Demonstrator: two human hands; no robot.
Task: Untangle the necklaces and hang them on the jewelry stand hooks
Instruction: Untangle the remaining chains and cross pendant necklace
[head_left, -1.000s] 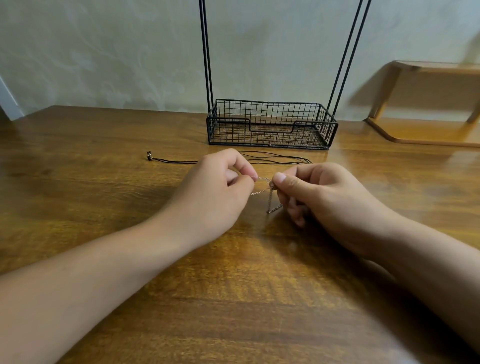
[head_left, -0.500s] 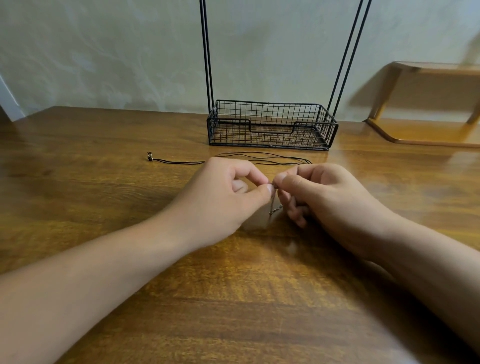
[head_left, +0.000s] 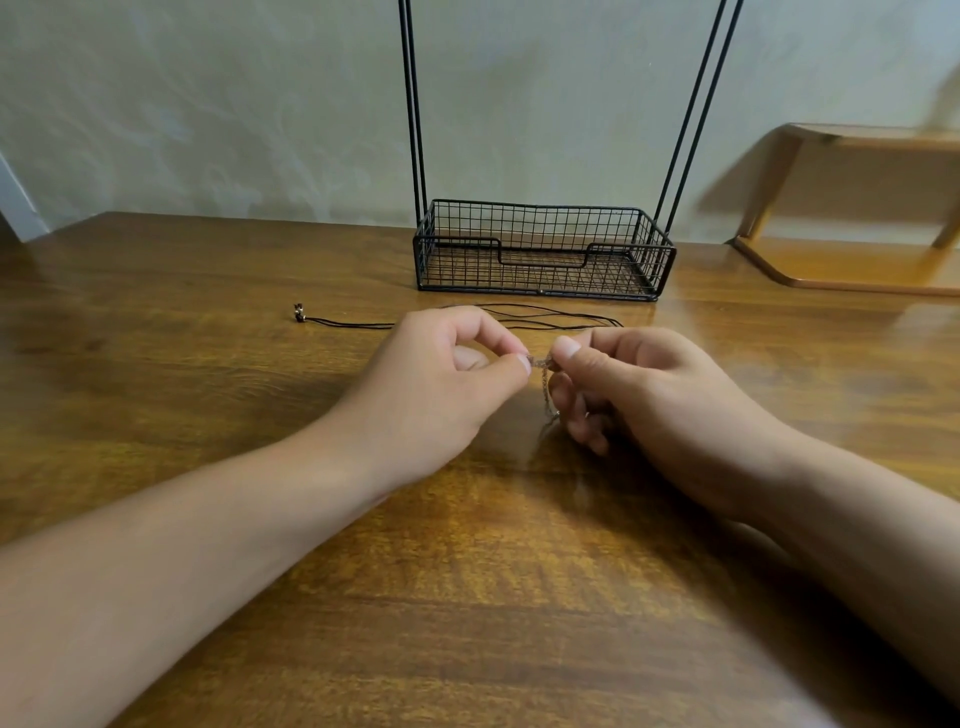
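Observation:
A thin silver chain necklace (head_left: 545, 384) hangs between my two hands just above the wooden table (head_left: 467, 597). My left hand (head_left: 441, 384) pinches it between thumb and forefinger, and my right hand (head_left: 649, 389) pinches it close beside, its other fingers curled under. A black cord necklace (head_left: 353, 325) with a small clasp at its left end lies flat on the table behind my hands. The black wire jewelry stand (head_left: 543, 254) stands further back, its basket base and two pairs of upright rods showing; its hooks are out of view.
A wooden shelf unit (head_left: 857, 260) sits at the back right against the pale wall. The table's far edge runs along that wall, and bare tabletop stretches to the left and in front of my arms.
My fingertips drew together from a small gap to nearly touching. The slack loop of chain that stretched between them has shortened, and the rest now hangs down by my right fingers.

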